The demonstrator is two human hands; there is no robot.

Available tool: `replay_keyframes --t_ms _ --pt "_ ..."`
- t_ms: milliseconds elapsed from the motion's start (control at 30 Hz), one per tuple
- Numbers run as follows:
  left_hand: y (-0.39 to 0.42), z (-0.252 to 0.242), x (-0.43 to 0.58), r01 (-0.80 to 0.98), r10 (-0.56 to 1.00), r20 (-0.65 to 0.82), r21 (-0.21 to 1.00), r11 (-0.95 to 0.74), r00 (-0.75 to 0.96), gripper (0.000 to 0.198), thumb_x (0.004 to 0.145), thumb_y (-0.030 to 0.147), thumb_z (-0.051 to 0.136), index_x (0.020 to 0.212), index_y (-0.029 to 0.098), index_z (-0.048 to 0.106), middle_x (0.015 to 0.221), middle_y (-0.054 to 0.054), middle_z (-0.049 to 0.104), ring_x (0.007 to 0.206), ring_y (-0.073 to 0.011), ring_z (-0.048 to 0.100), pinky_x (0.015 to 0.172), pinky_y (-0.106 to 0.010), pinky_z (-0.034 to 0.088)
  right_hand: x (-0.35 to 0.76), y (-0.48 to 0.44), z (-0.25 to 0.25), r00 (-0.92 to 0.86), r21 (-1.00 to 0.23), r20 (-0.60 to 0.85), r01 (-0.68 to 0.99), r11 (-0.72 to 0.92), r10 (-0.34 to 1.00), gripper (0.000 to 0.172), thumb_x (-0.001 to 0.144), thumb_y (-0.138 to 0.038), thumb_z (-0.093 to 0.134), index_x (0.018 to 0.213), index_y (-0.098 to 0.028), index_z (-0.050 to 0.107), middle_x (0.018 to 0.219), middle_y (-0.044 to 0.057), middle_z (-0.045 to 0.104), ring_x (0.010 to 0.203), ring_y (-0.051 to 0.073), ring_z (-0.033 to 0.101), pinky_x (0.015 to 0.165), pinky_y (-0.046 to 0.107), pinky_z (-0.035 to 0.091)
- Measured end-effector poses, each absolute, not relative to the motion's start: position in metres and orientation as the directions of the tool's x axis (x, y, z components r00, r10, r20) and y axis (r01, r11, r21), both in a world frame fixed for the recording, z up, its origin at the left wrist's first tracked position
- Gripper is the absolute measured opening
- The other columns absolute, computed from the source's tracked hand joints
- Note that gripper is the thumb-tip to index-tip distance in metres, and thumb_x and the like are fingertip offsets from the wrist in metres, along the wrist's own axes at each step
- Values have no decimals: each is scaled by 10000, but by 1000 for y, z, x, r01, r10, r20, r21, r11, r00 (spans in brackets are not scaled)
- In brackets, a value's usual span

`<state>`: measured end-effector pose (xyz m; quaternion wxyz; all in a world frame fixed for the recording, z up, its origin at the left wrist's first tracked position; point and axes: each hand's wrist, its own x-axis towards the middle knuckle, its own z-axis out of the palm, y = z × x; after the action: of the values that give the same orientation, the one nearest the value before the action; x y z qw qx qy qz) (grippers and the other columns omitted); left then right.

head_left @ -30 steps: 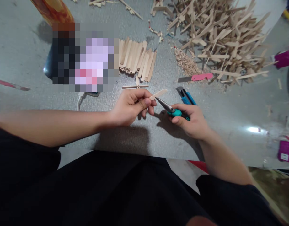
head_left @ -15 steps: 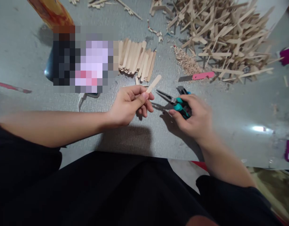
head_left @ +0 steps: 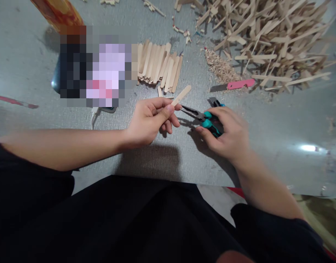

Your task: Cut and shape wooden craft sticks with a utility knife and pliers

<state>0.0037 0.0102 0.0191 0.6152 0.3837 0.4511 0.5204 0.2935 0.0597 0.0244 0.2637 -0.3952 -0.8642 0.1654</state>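
Between thumb and forefinger, my left hand (head_left: 159, 117) pinches a wooden popsicle stick (head_left: 182, 95), its free rounded end pointing up and right. My right hand (head_left: 228, 131) is wrapped round the teal and black handles of long-nose pliers (head_left: 202, 117). The pliers' jaws are slightly parted and their tips lie close to my left fingertips, just below the stick; whether they touch cannot be told. Above my left hand, a stack of popsicle sticks (head_left: 155, 64) lies on the grey table (head_left: 151, 160). A dark blade with a blue part (head_left: 215, 102) shows behind my right hand, partly hidden.
A big heap of wooden sticks (head_left: 266, 44) fills the upper right. Beside it are a pink-handled cutter (head_left: 240, 84) and a pile of shavings (head_left: 221, 67). At left are a pixelated device, a white cable (head_left: 93, 118), an orange cylinder (head_left: 61, 14) and a red strip (head_left: 16, 101).
The pliers' jaws have opened a little and their tips have come nearer my left fingers. My left hand still holds the stick. The view has shifted slightly.
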Motion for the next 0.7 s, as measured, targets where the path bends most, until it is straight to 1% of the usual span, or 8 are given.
replay_keyframes --t_ms 133,300,467,567,700 --pt "9 20 4 -277 985 -171 945 174 33 389 1159 529 920 1102 153 840 782 -52 865 536 -113 746 509 -203 580 296 61 27 -531 -511 296 614 602 794 360 1073 -571 892 1305 -310 803 1250 150 900 1146 421 855 1022 610 694" --pt "8 17 3 -272 988 -145 950 155 55 425 1146 565 931 1089 158 824 779 -53 861 544 -122 758 516 -210 587 295 56 32 -531 -565 246 601 565 811 323 1072 -550 878 1292 -320 823 1148 112 900 1023 382 857 945 570 713" --pt "8 13 4 -260 991 -102 958 121 88 474 1132 627 926 1103 166 821 782 -55 864 538 -133 760 513 -223 589 293 52 34 -541 -612 222 571 548 811 310 1095 -564 873 1267 -309 831 1172 112 922 1057 382 881 1005 573 720" --pt "7 13 6 -249 994 -72 964 92 88 478 1129 632 925 1122 166 819 790 -54 867 536 -133 759 517 -226 597 293 52 34 -544 -630 229 550 549 807 297 1102 -545 879 1269 -303 835 1173 107 925 1053 376 890 999 562 720" --pt "5 13 7 -246 994 -60 966 81 90 489 1120 648 930 1178 176 817 837 -58 895 549 -135 769 548 -237 643 294 51 34 -538 -639 212 555 532 816 305 1100 -552 889 1278 -309 841 1167 106 924 1036 376 891 991 563 720"
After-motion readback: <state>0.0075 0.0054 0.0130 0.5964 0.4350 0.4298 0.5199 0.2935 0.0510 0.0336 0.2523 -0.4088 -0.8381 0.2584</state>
